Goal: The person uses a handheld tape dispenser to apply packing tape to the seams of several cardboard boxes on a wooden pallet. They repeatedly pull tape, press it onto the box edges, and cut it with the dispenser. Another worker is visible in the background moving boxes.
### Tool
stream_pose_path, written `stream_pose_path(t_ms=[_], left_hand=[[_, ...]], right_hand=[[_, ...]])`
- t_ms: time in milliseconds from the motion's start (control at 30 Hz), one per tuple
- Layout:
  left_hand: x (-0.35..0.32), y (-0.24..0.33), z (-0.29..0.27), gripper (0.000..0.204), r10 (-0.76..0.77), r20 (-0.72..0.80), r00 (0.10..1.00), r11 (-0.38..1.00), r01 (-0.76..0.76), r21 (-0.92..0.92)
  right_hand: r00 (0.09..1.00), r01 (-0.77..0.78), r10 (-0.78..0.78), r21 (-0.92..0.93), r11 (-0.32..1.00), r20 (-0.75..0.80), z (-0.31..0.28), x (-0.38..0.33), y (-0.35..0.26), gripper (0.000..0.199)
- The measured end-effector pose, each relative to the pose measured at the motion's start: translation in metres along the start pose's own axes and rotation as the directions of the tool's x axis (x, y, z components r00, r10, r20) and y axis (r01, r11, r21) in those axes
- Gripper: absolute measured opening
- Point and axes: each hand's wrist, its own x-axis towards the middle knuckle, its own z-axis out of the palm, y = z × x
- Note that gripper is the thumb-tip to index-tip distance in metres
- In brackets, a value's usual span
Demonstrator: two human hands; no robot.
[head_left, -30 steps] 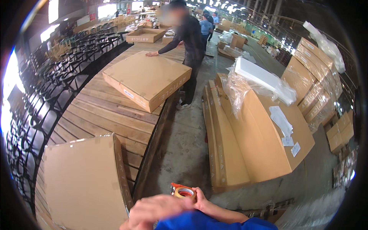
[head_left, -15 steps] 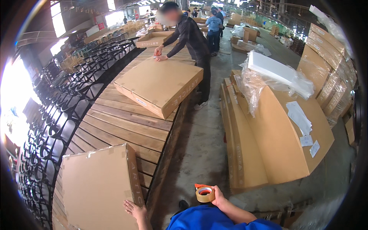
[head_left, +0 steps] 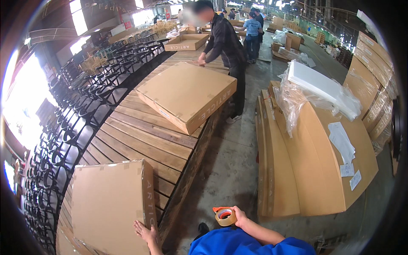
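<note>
My left hand (head_left: 145, 232) lies with fingers spread on the near right edge of a large flat cardboard box (head_left: 108, 199). That box rests on a slatted wooden table (head_left: 144, 135), its edges sealed with clear tape. Held out over the floor, my right hand (head_left: 241, 216) grips a tape dispenser (head_left: 225, 215) with an orange end and a roll of tan tape. Farther along the table sits a second closed cardboard box (head_left: 187, 91), turned at an angle. A co-worker in dark clothes (head_left: 227, 44) leans at its far side, hands together near its far edge.
To my right stand large cardboard sheets (head_left: 314, 165) with white foam (head_left: 318, 87), plastic wrap and papers (head_left: 341, 140) on them. Wrapped cartons (head_left: 367, 80) are stacked behind. Rows of black chairs (head_left: 80, 123) line the table's left side. An open box (head_left: 187, 42) stands at the far end.
The view has shifted slightly left, so the scene sits farther right. The co-worker's hands have moved from the second box's top to its far edge. My hands keep nearly the same pose.
</note>
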Motion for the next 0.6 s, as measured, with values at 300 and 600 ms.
stream_pose_path(t_ms=[300,600], left_hand=[[-0.006,0.068,0.033,0.107,-0.179,-0.125,0.976,0.979,0.189,0.074],[0.049,0.093,0.038,0.103,-0.103,-0.163,0.981,0.994,0.107,0.016]], right_hand=[[0.999,-0.036,0.036,-0.008,0.999,0.018,-0.021,0.023,-0.037,0.034],[0.980,-0.182,0.178,0.035,0.983,0.091,0.027,0.065,-0.062,0.034]])
